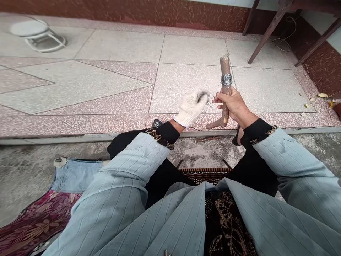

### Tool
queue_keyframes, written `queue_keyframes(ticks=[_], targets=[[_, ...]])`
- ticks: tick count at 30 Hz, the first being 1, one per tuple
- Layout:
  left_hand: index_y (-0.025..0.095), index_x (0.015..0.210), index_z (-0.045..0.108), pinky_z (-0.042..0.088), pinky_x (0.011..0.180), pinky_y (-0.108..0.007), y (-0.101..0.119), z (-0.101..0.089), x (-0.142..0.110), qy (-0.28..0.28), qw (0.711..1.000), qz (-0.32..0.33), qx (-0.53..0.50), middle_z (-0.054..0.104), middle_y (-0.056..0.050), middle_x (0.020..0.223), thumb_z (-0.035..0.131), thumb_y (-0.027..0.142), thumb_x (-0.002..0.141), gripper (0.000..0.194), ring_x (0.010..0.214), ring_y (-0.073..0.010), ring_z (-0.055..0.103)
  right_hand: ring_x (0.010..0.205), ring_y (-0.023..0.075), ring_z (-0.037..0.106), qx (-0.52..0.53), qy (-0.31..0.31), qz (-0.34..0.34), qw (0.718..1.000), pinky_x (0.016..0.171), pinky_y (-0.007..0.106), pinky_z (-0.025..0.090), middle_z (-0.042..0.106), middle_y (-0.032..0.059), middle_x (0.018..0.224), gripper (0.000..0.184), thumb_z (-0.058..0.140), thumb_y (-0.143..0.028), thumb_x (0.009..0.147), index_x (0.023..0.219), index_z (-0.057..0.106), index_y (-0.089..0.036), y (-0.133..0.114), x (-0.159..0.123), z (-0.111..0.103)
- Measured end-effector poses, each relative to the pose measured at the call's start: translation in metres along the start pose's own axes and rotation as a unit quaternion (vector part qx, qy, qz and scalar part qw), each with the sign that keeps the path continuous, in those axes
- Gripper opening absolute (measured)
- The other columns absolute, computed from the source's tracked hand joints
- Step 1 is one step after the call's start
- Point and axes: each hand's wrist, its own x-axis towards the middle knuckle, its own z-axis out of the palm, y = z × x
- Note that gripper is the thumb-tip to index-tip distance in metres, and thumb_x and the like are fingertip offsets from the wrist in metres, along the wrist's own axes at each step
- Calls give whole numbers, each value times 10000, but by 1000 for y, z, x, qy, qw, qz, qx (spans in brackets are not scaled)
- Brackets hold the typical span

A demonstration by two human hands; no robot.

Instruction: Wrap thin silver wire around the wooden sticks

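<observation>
My right hand (236,105), bare, grips a forked wooden branch (225,65) below its middle. The branch stands nearly upright, with its short bent end low and pointing left. A coil of thin grey metal wire (226,80) is wound round its upper part, just above my right hand. My left hand (193,106) wears a white knitted glove and is closed beside the branch, a little to its left. Fine loose loops of the wire run between the two hands. The gloved fingertips seem to pinch that wire, though the exact hold is hard to see.
A white round stool (29,28) stands at the far left on the tiled floor (186,49). Dark wooden table legs (266,33) are at the back right. Peel scraps (323,95) lie at the right. Below the step, patterned cloth (50,209) lies at the left.
</observation>
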Motion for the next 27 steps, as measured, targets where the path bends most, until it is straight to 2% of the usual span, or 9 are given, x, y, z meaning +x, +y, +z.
queue_keyframes(ticks=[5, 9, 13, 16, 20, 23, 27], targets=[[169, 1057, 654, 534, 744, -294, 1, 0, 0, 29, 999, -22, -2, 722, -44, 915, 452, 282, 972, 247, 818, -140, 673, 754, 153, 674, -6, 0, 16, 1000, 506, 230, 457, 632, 3, 812, 304, 721, -281, 736, 907, 473, -249, 0, -1, 2], [177, 1019, 654, 534, 750, -304, 2, 0, 1, 57, 997, -52, -16, 709, -35, 860, 481, 288, 963, 213, 790, -143, 670, 798, 158, 672, -12, -20, -4, 1000, 514, 229, 465, 615, 4, 854, 326, 738, -305, 736, 925, 478, -249, 3, -1, 4], [184, 981, 641, 536, 719, -283, 6, 1, 3, 59, 988, -101, -104, 685, -17, 782, 527, 298, 945, 165, 731, -129, 660, 803, 167, 662, -40, -40, -39, 998, 527, 245, 470, 573, -4, 860, 357, 748, -244, 713, 962, 492, -246, 7, -1, 6], [183, 960, 609, 536, 693, -261, 9, 2, 4, 40, 960, -136, -240, 679, -18, 786, 546, 316, 938, 149, 688, -104, 647, 758, 152, 645, -48, -45, -50, 997, 535, 253, 462, 555, -13, 824, 330, 723, -178, 715, 952, 500, -237, 6, 0, 8], [177, 935, 559, 539, 734, -267, 13, -2, 5, -6, 903, -164, -397, 677, -18, 811, 589, 353, 918, 179, 696, -88, 646, 581, 93, 533, -41, -59, -49, 996, 484, 239, 406, 534, -31, 725, 260, 687, -105, 719, 836, 486, -222, 3, 2, 6], [176, 916, 532, 537, 745, -269, 17, -8, 6, -39, 876, -179, -446, 655, -3, 767, 601, 368, 912, 204, 711, -93, 647, 523, 81, 463, -50, -83, -32, 995, 452, 233, 374, 525, -34, 662, 251, 693, -89, 713, 786, 491, -218, 1, 4, 3], [185, 933, 519, 491, 608, -220, 20, -13, 5, -78, 869, -185, -452, 525, 62, 593, 614, 419, 905, 255, 530, -65, 535, 506, 77, 432, -55, -136, 6, 989, 425, 221, 346, 575, -20, 667, 273, 737, -101, 678, 772, 506, -214, -3, 4, -4]])
